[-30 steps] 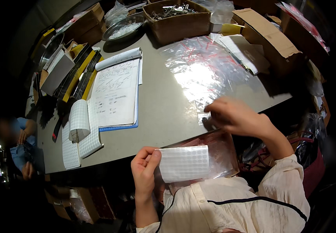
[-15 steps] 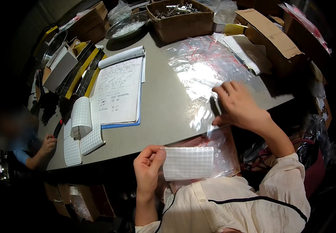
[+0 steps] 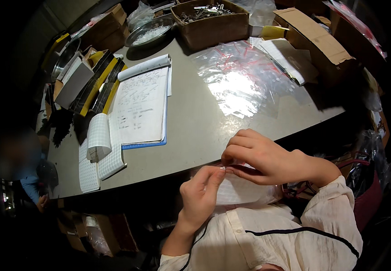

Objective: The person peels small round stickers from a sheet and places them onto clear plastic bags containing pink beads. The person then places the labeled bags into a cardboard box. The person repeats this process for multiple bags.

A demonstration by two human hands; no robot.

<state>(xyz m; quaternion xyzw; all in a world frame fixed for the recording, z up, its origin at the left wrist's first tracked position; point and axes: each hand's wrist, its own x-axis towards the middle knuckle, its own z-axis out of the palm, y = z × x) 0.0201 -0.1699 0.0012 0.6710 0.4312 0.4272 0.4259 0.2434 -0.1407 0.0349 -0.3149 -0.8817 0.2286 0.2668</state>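
Observation:
My left hand [image 3: 199, 192] pinches the edge of a white sheet of small round stickers [image 3: 237, 191] in front of my body, below the table edge. My right hand [image 3: 264, 157] arches over that sheet with its fingers bent and pressed together, its tips meeting the left thumb and forefinger. A tiny white bit shows between the fingertips; what the right fingers hold is mostly hidden. On the table beyond lies a pile of clear zip bags [image 3: 238, 83] with red seal lines, some marked with small round stickers.
A clipboard with written pages [image 3: 142, 106] and more sticker sheets [image 3: 100, 151] lie at left. Behind stand a metal bowl of clear pieces [image 3: 149, 34], a cardboard box of metal parts [image 3: 211, 29] and another carton [image 3: 315, 38]. A co-worker's hand [image 3: 43, 203] is at far left.
My right hand has come back from the bag pile to the sticker sheet, and my left hand has moved right. The co-worker's hand has dropped; the red-and-black tool is out of view.

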